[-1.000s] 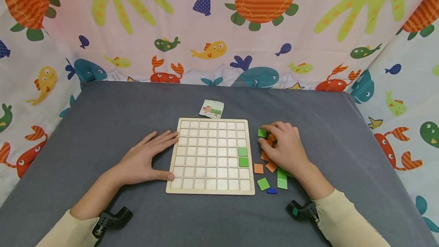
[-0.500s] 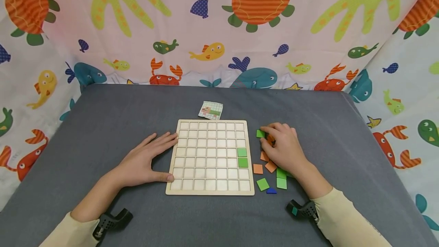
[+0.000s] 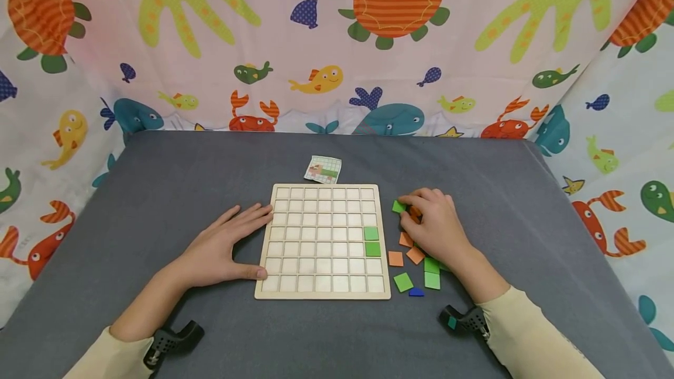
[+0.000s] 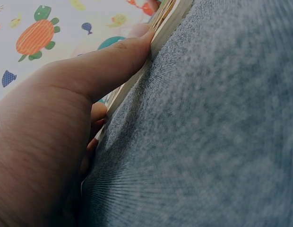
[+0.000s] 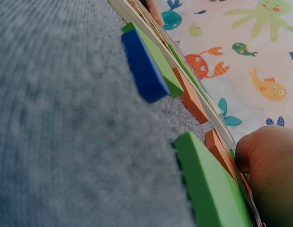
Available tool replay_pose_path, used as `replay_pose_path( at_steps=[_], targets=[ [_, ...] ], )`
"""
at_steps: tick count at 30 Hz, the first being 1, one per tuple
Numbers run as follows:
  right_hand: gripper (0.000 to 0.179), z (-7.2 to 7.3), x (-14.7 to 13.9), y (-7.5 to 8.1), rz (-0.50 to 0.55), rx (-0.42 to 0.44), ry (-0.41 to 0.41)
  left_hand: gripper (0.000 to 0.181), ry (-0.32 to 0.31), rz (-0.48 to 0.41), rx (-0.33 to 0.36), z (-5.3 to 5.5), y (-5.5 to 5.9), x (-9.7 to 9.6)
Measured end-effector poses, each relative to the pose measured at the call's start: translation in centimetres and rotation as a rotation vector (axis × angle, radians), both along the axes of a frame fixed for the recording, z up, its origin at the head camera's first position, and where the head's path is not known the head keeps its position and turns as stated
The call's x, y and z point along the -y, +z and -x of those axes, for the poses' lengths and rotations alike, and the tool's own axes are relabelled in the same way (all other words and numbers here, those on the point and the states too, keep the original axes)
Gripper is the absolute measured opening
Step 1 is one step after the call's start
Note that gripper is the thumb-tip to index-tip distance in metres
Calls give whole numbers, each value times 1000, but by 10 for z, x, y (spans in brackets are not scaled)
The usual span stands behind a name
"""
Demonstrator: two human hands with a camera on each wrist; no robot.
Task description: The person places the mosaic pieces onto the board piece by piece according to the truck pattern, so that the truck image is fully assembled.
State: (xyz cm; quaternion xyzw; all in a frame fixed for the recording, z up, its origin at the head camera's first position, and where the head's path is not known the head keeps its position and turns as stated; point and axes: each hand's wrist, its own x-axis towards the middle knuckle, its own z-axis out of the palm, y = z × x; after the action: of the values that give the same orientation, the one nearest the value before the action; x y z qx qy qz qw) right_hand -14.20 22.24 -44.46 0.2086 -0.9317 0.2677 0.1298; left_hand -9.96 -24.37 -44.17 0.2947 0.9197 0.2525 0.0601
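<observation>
A wooden grid board lies flat on the cloth, with two green square tiles set one above the other in its right-hand column. My left hand spreads along the board's left edge, fingers and thumb straight and touching the frame; the left wrist view shows the thumb against the rim. To the right of the board, my right hand pinches a green square tile between thumb and index finger. Orange tiles lie partly hidden under that hand.
Loose pieces lie right of the board: orange squares, green squares and a blue piece, which stands near a green tile in the right wrist view. A small printed pattern card sits behind the board. A patterned curtain hangs behind.
The green tile at my right fingertips has turned slightly and now sits at an angle. My left hand stays in place on the board. The head view has shifted a little.
</observation>
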Motion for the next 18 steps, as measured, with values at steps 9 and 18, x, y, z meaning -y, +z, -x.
replay_pose_path(
  at_steps=[9, 18],
  targets=[
    [24, -2, 2, 4, 33, -11, -1, 124, -14, 44, -11, -3, 3, -2],
    [24, -11, 14, 10, 98, -68, 82, 130, -23, 88, -9, -3, 1, -2]
  ],
)
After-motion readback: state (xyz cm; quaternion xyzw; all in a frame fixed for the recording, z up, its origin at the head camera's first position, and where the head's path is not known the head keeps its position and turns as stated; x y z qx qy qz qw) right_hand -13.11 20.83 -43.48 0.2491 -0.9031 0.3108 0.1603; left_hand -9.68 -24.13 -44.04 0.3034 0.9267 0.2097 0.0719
